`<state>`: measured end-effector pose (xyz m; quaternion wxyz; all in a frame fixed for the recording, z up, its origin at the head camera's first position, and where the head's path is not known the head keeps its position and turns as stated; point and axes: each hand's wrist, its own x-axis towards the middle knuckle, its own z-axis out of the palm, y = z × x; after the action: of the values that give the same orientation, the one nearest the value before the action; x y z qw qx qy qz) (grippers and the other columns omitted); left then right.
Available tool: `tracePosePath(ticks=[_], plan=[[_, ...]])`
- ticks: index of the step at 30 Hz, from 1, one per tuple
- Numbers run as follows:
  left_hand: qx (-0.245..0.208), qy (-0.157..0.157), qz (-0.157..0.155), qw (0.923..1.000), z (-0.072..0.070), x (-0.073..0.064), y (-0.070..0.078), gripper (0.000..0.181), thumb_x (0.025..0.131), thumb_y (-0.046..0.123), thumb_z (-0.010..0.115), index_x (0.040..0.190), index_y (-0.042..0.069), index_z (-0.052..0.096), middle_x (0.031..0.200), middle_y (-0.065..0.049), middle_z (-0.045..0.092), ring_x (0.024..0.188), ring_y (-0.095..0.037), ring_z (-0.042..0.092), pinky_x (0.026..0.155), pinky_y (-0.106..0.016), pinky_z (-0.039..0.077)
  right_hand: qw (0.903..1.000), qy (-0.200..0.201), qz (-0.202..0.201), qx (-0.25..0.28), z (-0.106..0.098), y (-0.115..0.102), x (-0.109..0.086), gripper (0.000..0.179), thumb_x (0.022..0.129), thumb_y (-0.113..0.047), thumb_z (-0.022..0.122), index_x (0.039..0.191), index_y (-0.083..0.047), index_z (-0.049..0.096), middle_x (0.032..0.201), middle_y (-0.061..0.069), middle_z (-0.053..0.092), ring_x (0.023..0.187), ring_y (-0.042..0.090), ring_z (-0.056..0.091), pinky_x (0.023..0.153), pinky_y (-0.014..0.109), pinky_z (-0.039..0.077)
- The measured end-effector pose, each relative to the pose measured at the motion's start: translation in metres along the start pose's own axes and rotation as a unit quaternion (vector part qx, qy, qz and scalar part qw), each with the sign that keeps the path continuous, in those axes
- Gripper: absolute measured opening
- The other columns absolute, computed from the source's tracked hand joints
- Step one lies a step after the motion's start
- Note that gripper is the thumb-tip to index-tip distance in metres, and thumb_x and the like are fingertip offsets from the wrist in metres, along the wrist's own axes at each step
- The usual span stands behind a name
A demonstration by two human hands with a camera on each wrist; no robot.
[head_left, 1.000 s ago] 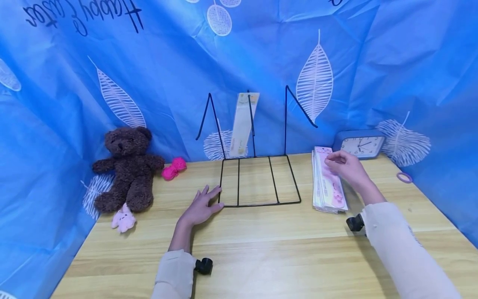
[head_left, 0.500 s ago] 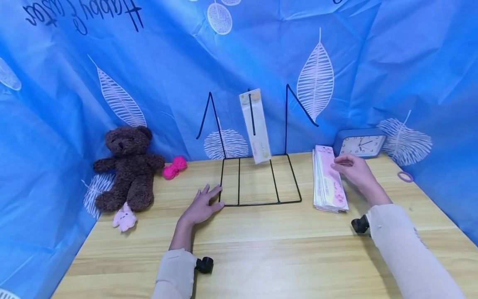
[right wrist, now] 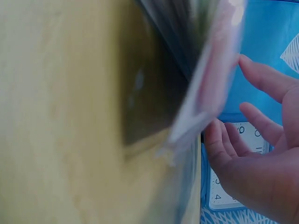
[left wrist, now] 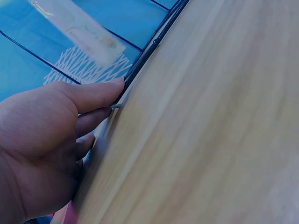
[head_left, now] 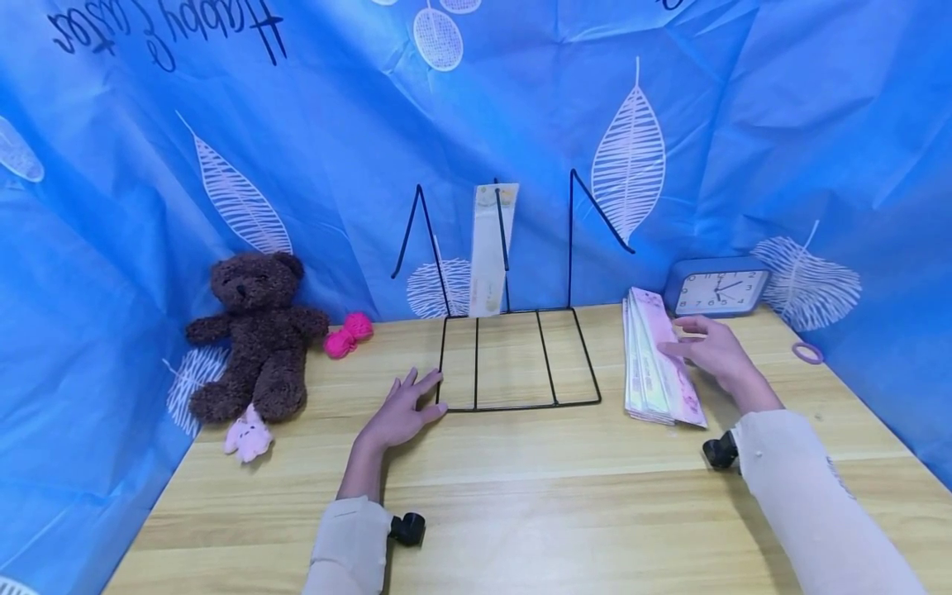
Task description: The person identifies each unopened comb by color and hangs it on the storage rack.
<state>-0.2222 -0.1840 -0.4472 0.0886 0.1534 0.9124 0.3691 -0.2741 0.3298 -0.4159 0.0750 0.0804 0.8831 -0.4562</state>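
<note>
Right of the black rack (head_left: 521,407), the pink packet (head_left: 676,376) points away from me, front end slanting outward; my nearer right hand (head_left: 714,354) pinches its outer edge. My left hand (head_left: 397,416), fingers extended, touches the rack.

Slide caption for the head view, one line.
Left hand touches the black wire rack, one pale packet hanging from its middle hook; right hand pinches a pink packet atop a packet stack.

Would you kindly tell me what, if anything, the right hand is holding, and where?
The right hand pinches the top pink packet by its right long edge.
</note>
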Motion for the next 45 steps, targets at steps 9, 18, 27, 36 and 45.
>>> tracePosePath(ticks=[9,18,27,36,45], plan=[[-0.007,0.002,-0.004,1.0,0.001,-0.002,0.0,0.061,0.103,0.027,0.061,0.156,0.005,0.04,0.163,-0.013,0.032,0.154,-0.037,0.001,0.123,-0.055,-0.005,0.9999,-0.003,0.008,0.006,0.001,0.003,0.0,0.095,0.087,-0.038,0.08,0.156,0.002,0.03,0.144,0.033,0.042,0.116,0.04,0.055,0.091,0.04,0.053],[-0.005,0.001,-0.003,1.0,0.002,0.0,-0.002,0.061,0.103,0.027,0.061,0.156,0.006,0.04,0.163,-0.012,0.032,0.154,-0.036,0.001,0.123,-0.054,-0.005,0.9995,0.029,0.01,0.002,-0.003,-0.002,-0.001,0.082,0.093,-0.029,0.073,0.155,0.003,0.03,0.133,0.031,0.05,0.094,0.028,0.063,0.071,0.028,0.055],[-0.003,0.001,-0.007,1.0,0.002,-0.001,-0.002,0.061,0.102,0.026,0.063,0.156,0.007,0.04,0.163,-0.011,0.032,0.155,-0.035,0.001,0.123,-0.053,-0.005,0.9981,0.043,-0.017,0.039,-0.004,-0.007,-0.007,0.074,0.097,-0.022,0.069,0.157,0.0,0.031,0.134,0.028,0.049,0.095,0.025,0.061,0.07,0.027,0.056],[0.0,0.002,0.005,1.0,0.003,-0.001,-0.003,0.061,0.102,0.024,0.063,0.156,0.005,0.04,0.162,-0.012,0.033,0.154,-0.036,0.002,0.123,-0.052,-0.006,0.9949,0.057,-0.066,0.051,-0.008,-0.022,-0.016,0.068,0.1,-0.025,0.065,0.157,-0.003,0.034,0.14,0.028,0.05,0.104,0.026,0.058,0.073,0.019,0.053],[0.003,0.002,0.005,1.0,0.002,0.002,-0.005,0.061,0.102,0.025,0.062,0.156,0.006,0.04,0.162,-0.012,0.033,0.155,-0.036,0.002,0.123,-0.052,-0.006,0.9862,0.108,-0.112,0.056,-0.01,-0.035,-0.024,0.06,0.1,-0.026,0.066,0.152,-0.006,0.044,0.134,0.017,0.056,0.102,0.009,0.055,0.081,0.013,0.047]])
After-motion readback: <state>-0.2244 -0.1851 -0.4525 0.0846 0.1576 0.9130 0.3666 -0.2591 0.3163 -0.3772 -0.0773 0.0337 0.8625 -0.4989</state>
